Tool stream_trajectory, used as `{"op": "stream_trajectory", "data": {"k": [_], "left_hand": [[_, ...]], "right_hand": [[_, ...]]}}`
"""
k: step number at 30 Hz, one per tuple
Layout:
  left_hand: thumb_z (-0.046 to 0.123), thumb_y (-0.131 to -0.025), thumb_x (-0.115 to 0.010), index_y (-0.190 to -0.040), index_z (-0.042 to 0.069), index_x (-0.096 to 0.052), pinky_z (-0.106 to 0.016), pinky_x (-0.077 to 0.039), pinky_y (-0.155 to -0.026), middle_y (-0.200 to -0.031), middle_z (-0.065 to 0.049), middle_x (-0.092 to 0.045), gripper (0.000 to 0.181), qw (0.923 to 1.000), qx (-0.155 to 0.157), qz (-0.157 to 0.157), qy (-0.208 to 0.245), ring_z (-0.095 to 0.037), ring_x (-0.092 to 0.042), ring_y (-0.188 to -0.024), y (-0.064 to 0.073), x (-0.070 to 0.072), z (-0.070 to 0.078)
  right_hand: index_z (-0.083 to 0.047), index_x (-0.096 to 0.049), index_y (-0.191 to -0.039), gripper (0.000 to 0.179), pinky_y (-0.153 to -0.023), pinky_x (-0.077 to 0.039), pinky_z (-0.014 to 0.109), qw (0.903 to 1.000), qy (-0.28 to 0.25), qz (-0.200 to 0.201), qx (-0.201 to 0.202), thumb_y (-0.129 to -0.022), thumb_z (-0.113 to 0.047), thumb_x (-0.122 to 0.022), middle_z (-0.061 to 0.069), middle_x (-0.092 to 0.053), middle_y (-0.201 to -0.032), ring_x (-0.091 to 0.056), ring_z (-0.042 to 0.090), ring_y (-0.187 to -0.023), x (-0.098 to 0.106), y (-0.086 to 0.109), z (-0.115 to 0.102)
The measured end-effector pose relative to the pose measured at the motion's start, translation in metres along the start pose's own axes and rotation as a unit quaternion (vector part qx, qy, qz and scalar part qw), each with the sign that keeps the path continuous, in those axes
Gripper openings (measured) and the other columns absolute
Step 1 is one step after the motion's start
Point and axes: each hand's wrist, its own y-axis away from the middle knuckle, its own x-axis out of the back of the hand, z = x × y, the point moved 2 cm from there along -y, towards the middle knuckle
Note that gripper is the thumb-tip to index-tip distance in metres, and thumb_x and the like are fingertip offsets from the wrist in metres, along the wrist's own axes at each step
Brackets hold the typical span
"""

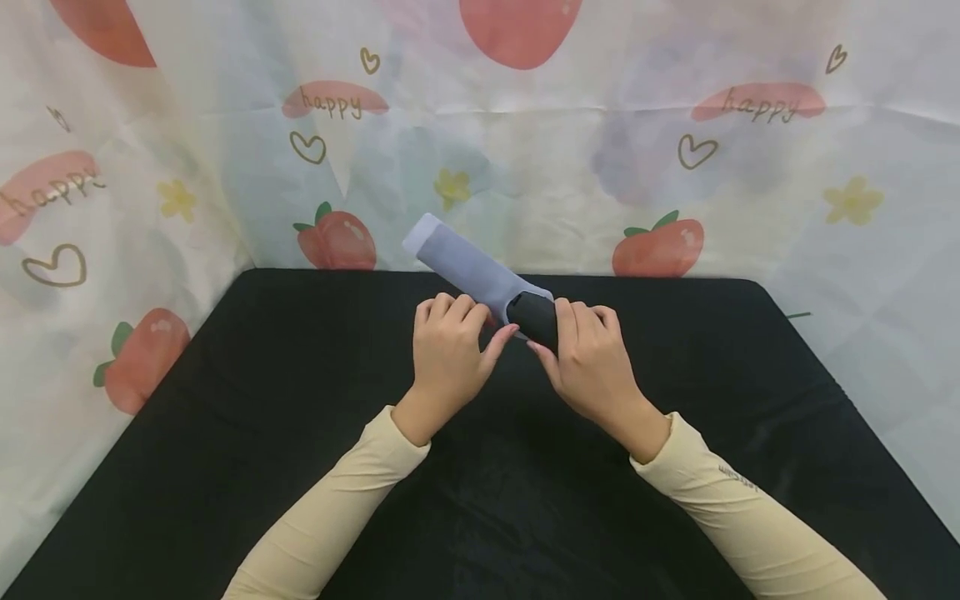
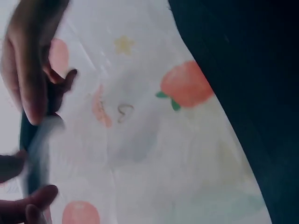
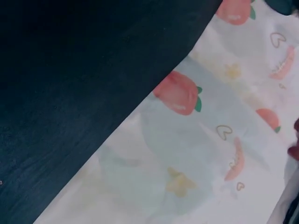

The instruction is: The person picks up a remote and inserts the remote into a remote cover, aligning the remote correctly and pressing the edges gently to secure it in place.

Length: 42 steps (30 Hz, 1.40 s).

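fruit-print backdrop: the cloth (image 1: 247, 75) hangs from the left edge across the rear of a black table (image 1: 480, 517).
left sleeve: a cream cuff (image 1: 330, 500) angles inward, bringing the arm towards the middle.
left hand: the hand (image 1: 450, 346) grips the lower edge of the pale blue cover, fingers curled behind and thumb in front, apparently to steady it.
pale blue cover: the tube-like piece (image 1: 472, 268) is held aslant above the table's far half, whitish end up and left, perhaps so its lower end faces the right hand.
black item: it (image 1: 534, 318) shows at that lower end; how far it runs inside cannot be told.
right hand: the hand (image 1: 592, 358) grasps the black item, likely as a counter-hold.
right sleeve: a second cream cuff (image 1: 750, 517) mirrors the first.
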Motion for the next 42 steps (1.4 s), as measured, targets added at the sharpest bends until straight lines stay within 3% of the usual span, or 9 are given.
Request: {"op": "stream_trajectory", "data": {"k": [4,9,15,26,31,37,42], "left_hand": [[0.025,-0.085,-0.066,-0.074,0.011,-0.066,-0.039,-0.043,-0.078,-0.071,-0.002,-0.061,0.018,0.9992,0.024,-0.013,0.031,-0.022,-0.052,-0.073,-0.002,0.0,0.004],[0.014,-0.085,-0.06,-0.072,0.009,-0.067,-0.038,-0.044,-0.077,-0.071,-0.003,-0.06,0.016,0.9974,0.03,-0.017,0.063,-0.021,-0.051,-0.073,-0.001,-0.003,0.005],[0.009,-0.085,-0.057,-0.069,0.007,-0.063,-0.035,-0.041,-0.071,-0.069,-0.004,-0.055,0.016,0.9945,-0.021,-0.002,0.102,-0.02,-0.046,-0.071,0.003,-0.007,0.005],[0.007,-0.083,-0.057,-0.07,0.009,-0.061,-0.032,-0.04,-0.071,-0.07,-0.002,-0.054,0.014,0.983,-0.102,-0.012,0.152,-0.018,-0.045,-0.072,0.015,-0.01,0.005],[0.009,-0.083,-0.058,-0.072,0.009,-0.061,-0.031,-0.04,-0.073,-0.071,-0.002,-0.055,0.011,0.9825,-0.135,-0.015,0.128,-0.018,-0.046,-0.074,0.016,-0.007,0.004],[0.016,-0.086,-0.06,-0.075,0.011,-0.065,-0.033,-0.042,-0.074,-0.071,-0.001,-0.058,0.013,0.9893,-0.138,-0.033,0.033,-0.018,-0.049,-0.073,0.016,-0.005,-0.002],[0.039,-0.085,-0.065,-0.075,0.011,-0.062,-0.036,-0.043,-0.077,-0.072,-0.003,-0.058,0.03,0.9897,-0.135,-0.031,-0.039,-0.021,-0.052,-0.073,0.012,-0.002,-0.009]], "right_hand": [[0.015,-0.054,-0.108,0.052,-0.073,-0.043,0.048,0.9999,-0.002,0.011,-0.013,-0.08,-0.028,-0.067,0.026,-0.058,-0.085,-0.057,0.036,-0.075,-0.001,-0.002,-0.003],[0.013,-0.055,-0.106,0.052,-0.069,-0.043,0.047,0.9993,0.015,0.001,-0.033,-0.078,-0.028,-0.072,0.023,-0.058,-0.083,-0.056,0.035,-0.074,0.0,-0.005,-0.009],[0.011,-0.055,-0.104,0.049,-0.066,-0.044,0.044,0.9971,0.021,-0.046,-0.057,-0.08,-0.03,-0.071,0.021,-0.057,-0.082,-0.056,0.034,-0.072,0.003,-0.007,-0.015],[0.011,-0.056,-0.107,0.049,-0.06,-0.045,0.041,0.9897,-0.016,-0.115,-0.083,-0.081,-0.027,-0.071,0.019,-0.057,-0.081,-0.054,0.03,-0.068,0.009,-0.009,-0.02],[0.01,-0.055,-0.106,0.049,-0.061,-0.045,0.04,0.9905,-0.017,-0.118,-0.069,-0.08,-0.027,-0.072,0.018,-0.056,-0.08,-0.053,0.03,-0.068,0.009,-0.009,-0.02],[0.009,-0.054,-0.109,0.055,-0.079,-0.047,0.049,0.9983,0.013,-0.055,0.016,-0.076,-0.029,-0.076,0.02,-0.058,-0.086,-0.058,0.033,-0.077,0.0,-0.002,-0.008],[0.009,-0.054,-0.111,0.053,-0.082,-0.045,0.055,0.9968,0.011,-0.02,0.076,-0.077,-0.028,-0.072,0.02,-0.059,-0.089,-0.058,0.033,-0.077,-0.007,0.009,0.0]]}}
